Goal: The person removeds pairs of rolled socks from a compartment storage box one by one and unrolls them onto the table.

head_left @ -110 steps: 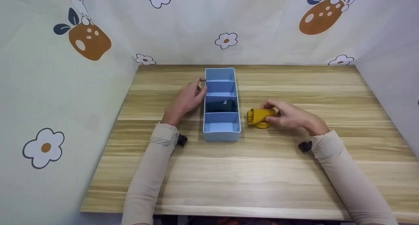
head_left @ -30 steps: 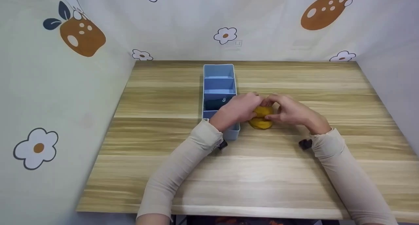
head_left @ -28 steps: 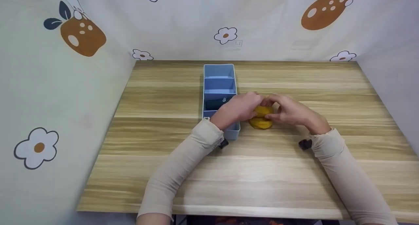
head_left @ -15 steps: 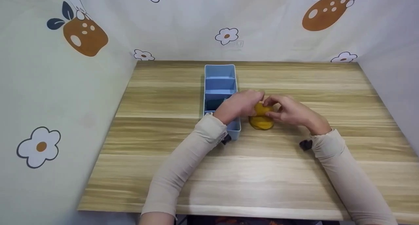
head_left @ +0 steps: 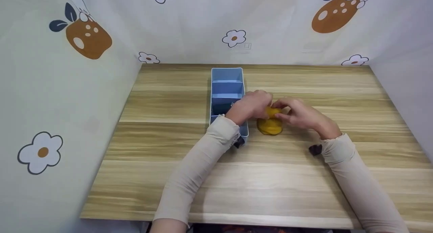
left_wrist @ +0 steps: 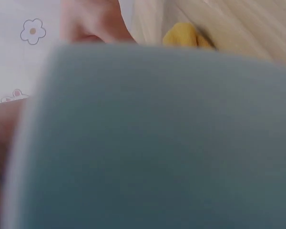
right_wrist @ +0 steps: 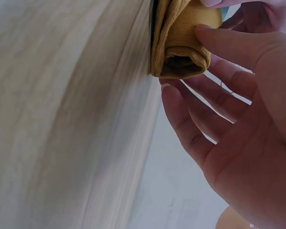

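Observation:
A yellow ribbed-knit sock (head_left: 270,126), partly rolled up, lies on the table just right of the blue box. My left hand (head_left: 251,105) reaches across the box and pinches the sock's left side. From the right, my right hand (head_left: 300,115) grips the roll between thumb and fingers; the right wrist view shows the thumb (right_wrist: 229,43) on top and the coiled end facing out. The light blue box (head_left: 227,83) has a row of compartments. A dark green rolled sock (head_left: 220,108) sits in one, partly hidden by my left hand.
The wood-grain table (head_left: 287,182) meets a patterned wall covering (head_left: 277,29) at the back and sides. In the left wrist view a blurred blue-grey surface (left_wrist: 157,143) blocks most of the picture. The box's nearest compartment is largely covered by my left forearm.
My left hand has left the box's left side and come over to the yellow sock. In the last second both hands shift slightly on the roll, the left one farther right and away.

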{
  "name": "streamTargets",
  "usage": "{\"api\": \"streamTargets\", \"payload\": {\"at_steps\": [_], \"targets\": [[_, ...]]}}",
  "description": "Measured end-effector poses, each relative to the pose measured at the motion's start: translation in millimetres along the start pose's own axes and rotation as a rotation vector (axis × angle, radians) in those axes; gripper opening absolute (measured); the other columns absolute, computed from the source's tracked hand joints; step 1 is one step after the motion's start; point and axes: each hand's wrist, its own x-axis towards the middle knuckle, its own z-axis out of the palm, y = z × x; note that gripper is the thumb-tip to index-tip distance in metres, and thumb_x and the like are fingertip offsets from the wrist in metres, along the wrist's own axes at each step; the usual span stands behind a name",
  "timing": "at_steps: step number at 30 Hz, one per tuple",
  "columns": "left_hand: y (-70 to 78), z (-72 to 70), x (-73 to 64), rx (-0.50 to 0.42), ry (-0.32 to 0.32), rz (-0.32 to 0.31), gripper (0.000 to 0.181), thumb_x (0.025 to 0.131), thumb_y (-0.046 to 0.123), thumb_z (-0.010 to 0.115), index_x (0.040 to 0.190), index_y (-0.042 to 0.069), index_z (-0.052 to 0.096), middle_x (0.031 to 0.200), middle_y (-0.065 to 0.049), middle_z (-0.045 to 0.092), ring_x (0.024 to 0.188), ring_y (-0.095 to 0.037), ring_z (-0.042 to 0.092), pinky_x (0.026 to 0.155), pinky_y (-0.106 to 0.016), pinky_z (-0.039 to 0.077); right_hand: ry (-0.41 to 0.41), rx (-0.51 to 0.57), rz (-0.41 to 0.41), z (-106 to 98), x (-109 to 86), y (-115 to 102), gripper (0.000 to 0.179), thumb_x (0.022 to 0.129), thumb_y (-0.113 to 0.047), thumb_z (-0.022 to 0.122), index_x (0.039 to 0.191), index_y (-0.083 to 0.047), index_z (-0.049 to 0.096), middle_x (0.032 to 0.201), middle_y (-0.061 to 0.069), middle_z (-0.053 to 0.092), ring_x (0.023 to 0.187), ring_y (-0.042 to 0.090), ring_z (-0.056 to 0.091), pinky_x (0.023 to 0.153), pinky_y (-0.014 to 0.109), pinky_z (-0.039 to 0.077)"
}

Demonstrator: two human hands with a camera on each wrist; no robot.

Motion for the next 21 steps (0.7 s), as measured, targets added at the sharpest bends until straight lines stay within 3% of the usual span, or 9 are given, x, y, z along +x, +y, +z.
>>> {"api": "streamTargets", "payload": {"at_steps": [5, 11, 17, 21], "targets": [[-1.4, 3.9, 3.7, -0.061, 0.007, -0.008, 0.048, 0.093, 0.024, 0.086, 0.131, 0.008, 0.062, 0.124, -0.008, 0.065, 0.107, -0.021, 0.062, 0.093, -0.035, 0.057, 0.002, 0.042, 0.022, -1.4, 0.6, 1.6, 0.025, 0.102, -0.007, 0.074, 0.124, 0.0, 0.065, 0.126, 0.021, 0.073, 0.121, 0.045, 0.072, 0.102, 0.059, 0.06], [-3.8, 4.7, 5.5, -0.137, -0.015, -0.034, 0.037, 0.092, 0.016, 0.084, 0.123, 0.009, 0.065, 0.113, -0.005, 0.069, 0.098, -0.019, 0.063, 0.082, -0.031, 0.055, -0.011, 0.046, 0.042, -2.3, 3.2, 3.3, 0.019, 0.105, -0.01, 0.071, 0.122, -0.004, 0.067, 0.127, 0.019, 0.074, 0.123, 0.045, 0.071, 0.103, 0.059, 0.059], [-2.5, 3.9, 6.6, -0.079, 0.014, -0.024, 0.02, 0.097, 0.019, 0.078, 0.113, 0.007, 0.073, 0.113, -0.008, 0.067, 0.096, -0.021, 0.06, 0.079, -0.031, 0.052, 0.006, 0.013, 0.063, -2.2, 8.1, 3.1, 0.015, 0.107, -0.01, 0.067, 0.119, -0.001, 0.069, 0.126, 0.02, 0.072, 0.125, 0.042, 0.068, 0.101, 0.06, 0.059], [1.5, 1.0, 6.9, -0.063, -0.018, -0.049, 0.025, 0.096, 0.014, 0.078, 0.12, 0.009, 0.072, 0.117, -0.007, 0.07, 0.097, -0.021, 0.061, 0.081, -0.031, 0.054, 0.047, -0.015, 0.038, -1.9, 10.3, 3.2, 0.013, 0.105, -0.006, 0.069, 0.117, 0.0, 0.07, 0.122, 0.019, 0.07, 0.119, 0.039, 0.068, 0.095, 0.057, 0.06]]}}
